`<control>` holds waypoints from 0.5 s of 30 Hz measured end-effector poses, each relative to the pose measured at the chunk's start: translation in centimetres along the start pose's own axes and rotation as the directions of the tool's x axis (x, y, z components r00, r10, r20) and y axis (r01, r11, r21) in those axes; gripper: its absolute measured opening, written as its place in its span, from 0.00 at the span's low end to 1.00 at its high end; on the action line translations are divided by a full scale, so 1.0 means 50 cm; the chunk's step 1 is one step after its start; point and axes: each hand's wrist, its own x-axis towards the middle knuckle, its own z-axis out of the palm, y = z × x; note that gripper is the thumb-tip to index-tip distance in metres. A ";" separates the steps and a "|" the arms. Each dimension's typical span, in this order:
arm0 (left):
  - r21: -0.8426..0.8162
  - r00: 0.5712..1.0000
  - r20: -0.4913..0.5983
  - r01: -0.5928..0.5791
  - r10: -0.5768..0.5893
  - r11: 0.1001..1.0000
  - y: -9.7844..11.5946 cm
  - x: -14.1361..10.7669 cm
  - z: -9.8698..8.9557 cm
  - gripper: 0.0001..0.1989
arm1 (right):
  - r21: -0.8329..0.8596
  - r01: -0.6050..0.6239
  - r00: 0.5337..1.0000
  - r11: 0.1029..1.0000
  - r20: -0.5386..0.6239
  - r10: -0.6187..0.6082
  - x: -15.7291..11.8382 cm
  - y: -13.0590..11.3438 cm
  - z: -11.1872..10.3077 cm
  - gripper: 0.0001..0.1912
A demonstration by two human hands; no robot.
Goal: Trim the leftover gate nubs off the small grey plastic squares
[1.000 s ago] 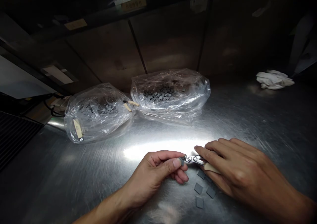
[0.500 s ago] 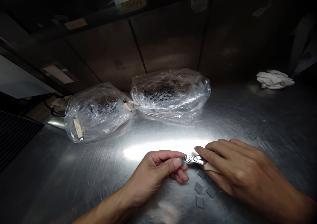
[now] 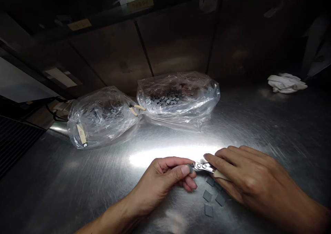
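Note:
My left hand [image 3: 165, 178] pinches a small grey square piece [image 3: 190, 168] between thumb and forefinger, with the other fingers curled below. Wrapped round the cream handles of small nippers [image 3: 204, 166] is my right hand [image 3: 256, 182]. The metal jaws of the nippers meet the edge of the grey piece; how deep they bite is too small to tell. Several similar flat grey pieces [image 3: 207, 196] lie on the metal table [image 3: 108, 182] just under the hands, some partly hidden by the right hand.
A clear plastic bag [image 3: 201, 115] holding many grey pieces lies at the back; another such bag [image 3: 113, 132] is to its left. Cream-handled pliers [image 3: 133, 110] rest between them. A cream-handled tool [image 3: 81, 134] lies by the left bag. A crumpled white cloth [image 3: 287, 83] sits far right.
My right hand's fingers have shifted very slightly on the nippers. Otherwise the hands, the grey pieces and the bags look the same.

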 end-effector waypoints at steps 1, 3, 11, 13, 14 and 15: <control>0.003 1.000 -0.001 0.000 0.000 1.000 0.000 0.000 0.000 0.11 | 0.003 0.000 1.000 1.000 0.004 0.000 0.000 0.000 0.000 0.09; 0.008 1.000 -0.004 0.000 0.000 1.000 0.000 -0.001 0.000 0.11 | 0.010 0.000 1.000 1.000 0.010 -0.001 0.000 -0.001 -0.001 0.08; -0.051 1.000 -0.029 -0.007 0.005 0.999 0.000 -0.002 0.004 0.12 | 0.018 -0.066 0.998 0.998 -0.015 0.067 -0.004 0.005 0.001 0.08; -0.092 0.999 -0.052 0.000 -0.005 0.996 0.003 -0.002 0.006 0.14 | -0.010 -0.091 0.995 0.996 -0.035 0.091 -0.004 0.007 0.003 0.09; -0.115 0.998 -0.063 0.005 -0.013 0.993 0.005 -0.002 0.007 0.15 | -0.022 -0.098 0.994 0.995 -0.043 0.097 -0.004 0.007 0.003 0.09; -0.138 0.997 -0.068 0.012 -0.022 0.990 0.006 -0.001 0.007 0.14 | -0.030 -0.099 0.994 0.995 -0.047 0.097 -0.003 0.008 0.004 0.09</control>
